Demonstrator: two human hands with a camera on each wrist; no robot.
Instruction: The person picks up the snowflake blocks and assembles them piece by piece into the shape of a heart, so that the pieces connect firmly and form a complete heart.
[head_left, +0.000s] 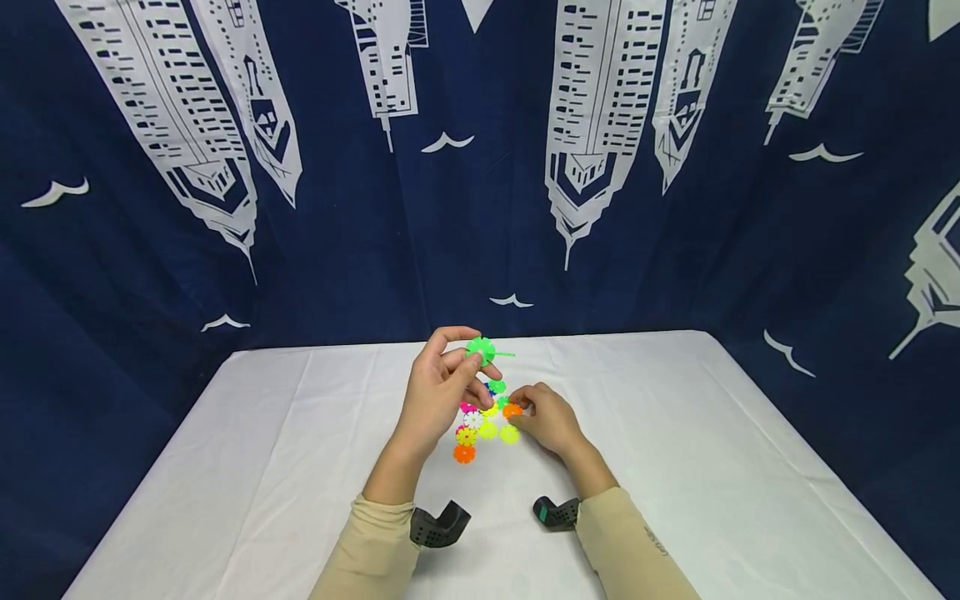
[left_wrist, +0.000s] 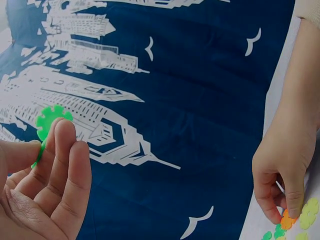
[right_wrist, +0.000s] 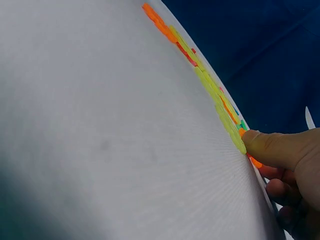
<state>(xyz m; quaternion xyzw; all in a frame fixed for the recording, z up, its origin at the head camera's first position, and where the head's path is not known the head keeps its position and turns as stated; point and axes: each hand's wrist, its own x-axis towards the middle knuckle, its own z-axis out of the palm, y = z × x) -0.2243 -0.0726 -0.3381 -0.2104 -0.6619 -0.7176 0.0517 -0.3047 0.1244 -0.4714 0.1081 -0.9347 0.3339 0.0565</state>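
Note:
My left hand (head_left: 433, 398) is raised above the table and pinches a green notched disc (head_left: 480, 345) between thumb and fingers. A second green disc (head_left: 506, 355), seen edge-on, sticks out to its right and seems joined to it. In the left wrist view the green disc (left_wrist: 48, 121) shows its slotted rim above the fingertips. Low over the table, my right hand (head_left: 555, 423) pinches an orange disc (head_left: 513, 410) at the right side of the pile. The right wrist view shows the thumb (right_wrist: 270, 147) over this disc; the fingers behind are partly hidden.
Several loose notched discs lie on the white tablecloth (head_left: 300, 467), among them a white disc (head_left: 472, 420), a yellow disc (head_left: 466, 437) and an orange disc (head_left: 464, 453) nearest me. A dark blue printed curtain (head_left: 480, 233) hangs behind the table's far edge.

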